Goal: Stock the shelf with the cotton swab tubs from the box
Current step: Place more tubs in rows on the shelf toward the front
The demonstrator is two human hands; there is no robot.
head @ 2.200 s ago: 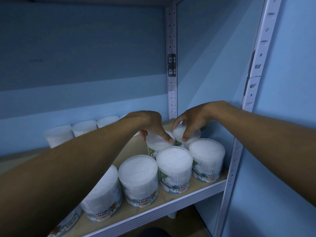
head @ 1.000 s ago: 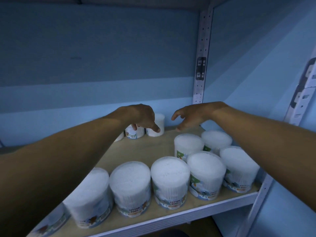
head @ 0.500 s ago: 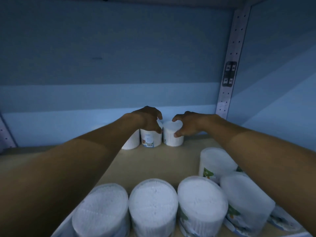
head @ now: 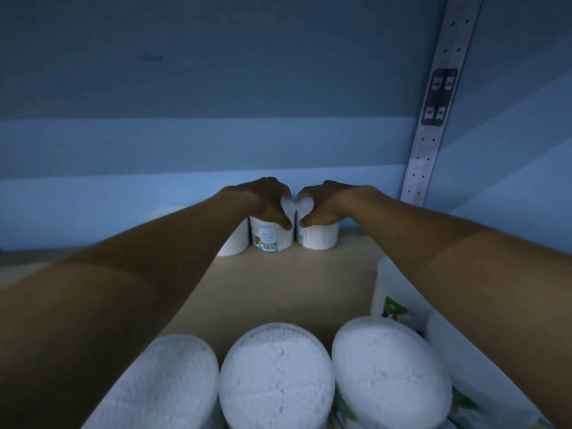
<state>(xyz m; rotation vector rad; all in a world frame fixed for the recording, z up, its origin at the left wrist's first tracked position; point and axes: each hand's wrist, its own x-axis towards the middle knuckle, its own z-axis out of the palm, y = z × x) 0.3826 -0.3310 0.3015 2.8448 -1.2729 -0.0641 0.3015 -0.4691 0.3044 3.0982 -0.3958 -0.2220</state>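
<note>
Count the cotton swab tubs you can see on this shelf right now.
7: three at the back wall, under the left hand, the right hand and behind the left forearm; three along the front edge; one at right. Arms may hide more.

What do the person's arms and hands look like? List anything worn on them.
Both forearms are bare as far as the frame shows, with no sleeves in view. The left hand and right hand wear no gloves; no watch, bracelet or ring is visible at either wrist or on the fingers, though lighting is dim.
</note>
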